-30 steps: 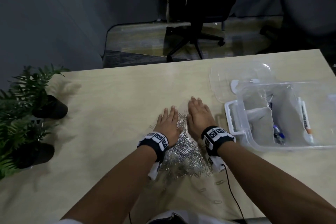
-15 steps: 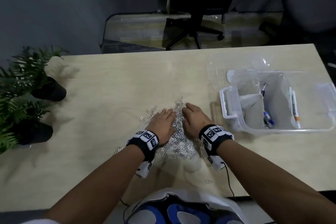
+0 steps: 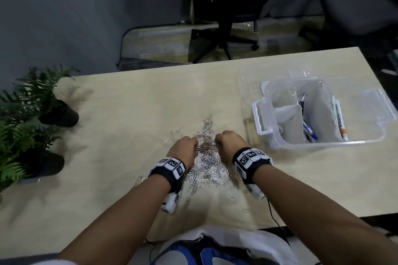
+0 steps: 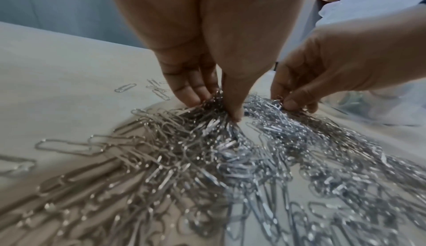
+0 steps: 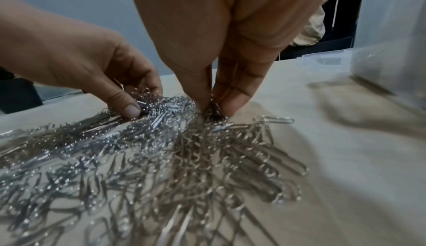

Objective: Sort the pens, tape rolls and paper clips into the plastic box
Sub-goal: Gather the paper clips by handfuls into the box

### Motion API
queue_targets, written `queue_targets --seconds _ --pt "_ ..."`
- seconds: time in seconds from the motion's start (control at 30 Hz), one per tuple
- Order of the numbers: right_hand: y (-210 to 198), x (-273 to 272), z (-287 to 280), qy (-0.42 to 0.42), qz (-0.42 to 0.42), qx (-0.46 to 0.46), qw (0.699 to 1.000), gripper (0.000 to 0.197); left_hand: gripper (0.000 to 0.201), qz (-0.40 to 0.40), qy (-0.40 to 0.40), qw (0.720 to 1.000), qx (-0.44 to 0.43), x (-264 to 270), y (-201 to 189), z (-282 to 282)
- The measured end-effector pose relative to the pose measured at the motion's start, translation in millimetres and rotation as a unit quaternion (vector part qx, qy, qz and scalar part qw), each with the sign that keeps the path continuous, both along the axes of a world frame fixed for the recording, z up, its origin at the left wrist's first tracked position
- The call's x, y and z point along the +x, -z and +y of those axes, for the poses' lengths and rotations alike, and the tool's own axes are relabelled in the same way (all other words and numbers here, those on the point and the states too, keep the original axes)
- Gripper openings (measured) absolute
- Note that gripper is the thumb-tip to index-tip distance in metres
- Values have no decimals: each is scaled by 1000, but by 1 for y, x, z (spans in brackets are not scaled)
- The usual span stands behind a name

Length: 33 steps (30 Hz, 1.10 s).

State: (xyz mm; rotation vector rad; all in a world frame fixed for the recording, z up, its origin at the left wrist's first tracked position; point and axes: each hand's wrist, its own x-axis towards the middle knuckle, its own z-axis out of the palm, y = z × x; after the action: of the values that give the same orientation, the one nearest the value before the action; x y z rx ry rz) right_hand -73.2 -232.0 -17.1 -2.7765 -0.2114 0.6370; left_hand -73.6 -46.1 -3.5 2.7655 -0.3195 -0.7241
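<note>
I see my left hand (image 3: pixel 185 146) and right hand (image 3: pixel 230 141) side by side on the bench (image 3: pixel 120 118), each grip pinching a bunch from the paper clips (image 3: pixel 207 164) heaped between them. The clear plastic box (image 3: pixel 263 122) sits open to the right, pens (image 3: pixel 309 130) lying inside.

Pale wooden bench (image 3: pixel 133 114): paper clips (image 3: pixel 206 165) heaped near its front edge, clear plastic box (image 3: pixel 323 144) right, its lid (image 3: pixel 249 84) behind, two potted ferns (image 3: pixel 32 114) left.
</note>
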Motion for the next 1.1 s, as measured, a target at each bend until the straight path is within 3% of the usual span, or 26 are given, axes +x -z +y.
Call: queue_targets --seconds 0.2,0.3,0.37,0.47,0.53,0.63,0.7,0.9,1.0,1.1 --pt "-17 1 -14 54 19 58 997 15 14 -2 -95 995 -24 -3 -16 -2" --pt "-21 -3 -17 16 11 68 997 13 13 -2 -131 991 -17 -8 -23 -2" --pt "-20 -4 -17 -25 -2 54 998 28 13 -10 -146 989 -21 -11 -24 -2" --pt "-17 -4 -13 -75 9 15 997 67 19 -7 -163 986 -19 -16 -21 0" --pt "-12 -6 -10 -109 10 -15 994 74 41 15 -156 988 -13 -20 -13 2" --pt "-6 -10 -2 -110 -1 -16 994 60 72 38 -134 990 3 -28 -7 -1" --pt "-3 -9 3 -91 -3 7 996 42 75 24 -113 993 18 -31 -2 -4" --pt "-2 -4 7 -61 19 13 998 23 26 -3 -83 997 -9 -26 -2 -6" --pt "-3 0 4 -33 20 18 999 9 16 -9 -81 996 -19 -20 -9 -3" --pt "-6 3 0 21 30 48 998 6 16 -6 -100 994 -38 -13 -15 2"
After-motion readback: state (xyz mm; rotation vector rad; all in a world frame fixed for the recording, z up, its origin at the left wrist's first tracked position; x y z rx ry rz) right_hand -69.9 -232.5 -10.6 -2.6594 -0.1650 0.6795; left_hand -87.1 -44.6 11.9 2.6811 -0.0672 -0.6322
